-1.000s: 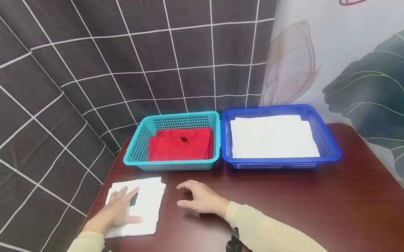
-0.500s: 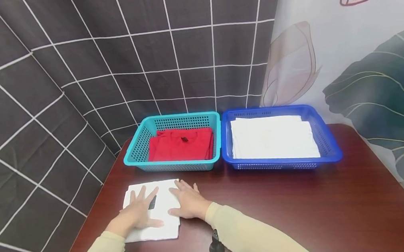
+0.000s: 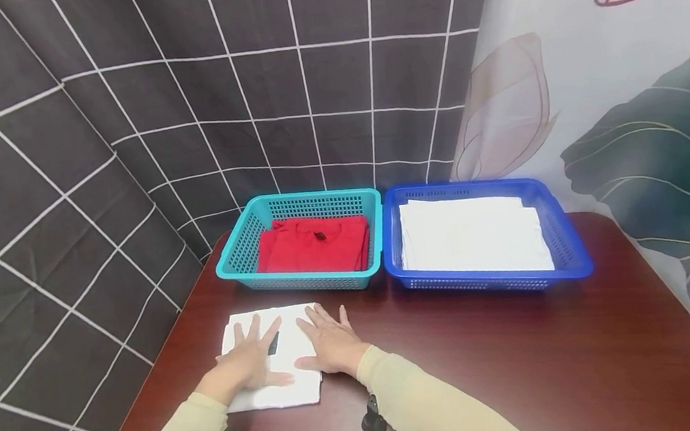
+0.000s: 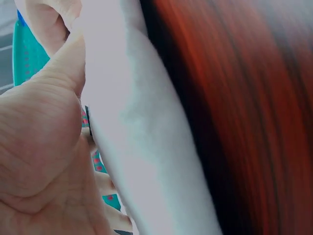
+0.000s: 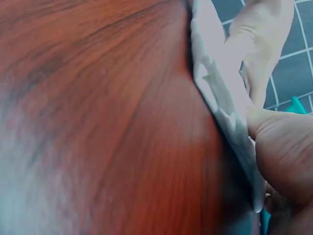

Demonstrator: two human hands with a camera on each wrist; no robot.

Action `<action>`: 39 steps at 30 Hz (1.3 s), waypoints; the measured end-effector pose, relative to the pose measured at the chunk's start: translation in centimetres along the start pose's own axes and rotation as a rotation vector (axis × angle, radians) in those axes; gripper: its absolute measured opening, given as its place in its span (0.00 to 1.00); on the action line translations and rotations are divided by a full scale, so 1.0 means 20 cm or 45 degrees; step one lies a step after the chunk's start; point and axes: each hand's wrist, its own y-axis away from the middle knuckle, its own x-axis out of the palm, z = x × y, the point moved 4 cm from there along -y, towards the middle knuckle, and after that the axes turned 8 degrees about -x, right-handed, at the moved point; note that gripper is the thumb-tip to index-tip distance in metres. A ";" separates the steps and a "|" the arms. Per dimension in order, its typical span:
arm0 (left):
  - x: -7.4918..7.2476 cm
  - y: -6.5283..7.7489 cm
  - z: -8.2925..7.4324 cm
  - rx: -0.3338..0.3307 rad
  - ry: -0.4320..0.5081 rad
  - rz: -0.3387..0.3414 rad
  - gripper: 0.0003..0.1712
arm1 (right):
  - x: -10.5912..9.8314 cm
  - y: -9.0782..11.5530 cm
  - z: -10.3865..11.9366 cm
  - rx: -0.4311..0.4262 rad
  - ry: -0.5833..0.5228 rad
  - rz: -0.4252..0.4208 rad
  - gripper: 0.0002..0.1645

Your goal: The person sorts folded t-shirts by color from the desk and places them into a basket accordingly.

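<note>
A folded white garment [image 3: 301, 386], probably a T-shirt, lies flat at the left of the table, with a small dark patch [image 3: 274, 344] on its top. My left hand [image 3: 247, 362] rests on its left part, fingers straight and spread. On the right part lies my right hand [image 3: 333, 346], fingers also extended, thumb toward the middle. In the left wrist view, the palm of the left hand [image 4: 44, 142] is beside the thick white edge of the garment [image 4: 142, 132]. From the right wrist, layered folds of the garment [image 5: 215, 88] show under the thumb of the right hand [image 5: 288, 152].
Behind the garment stands a teal basket [image 3: 301, 282] holding folded red clothing [image 3: 317, 249]. Beside it on the right is a blue basket [image 3: 480, 279] with folded white clothing [image 3: 470, 235]. Both stand on the brown wooden table [image 3: 486, 354], before a dark gridded curtain [image 3: 339, 79].
The white garment has slid to the right along with my left hand. My right hand, beside it a second ago, came down onto its right part. Over the last half second both hands hardly moved.
</note>
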 end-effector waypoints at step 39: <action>0.16 0.09 -1.07 0.068 -0.231 -0.056 0.70 | -0.25 0.83 -0.61 0.125 -0.106 -0.084 0.48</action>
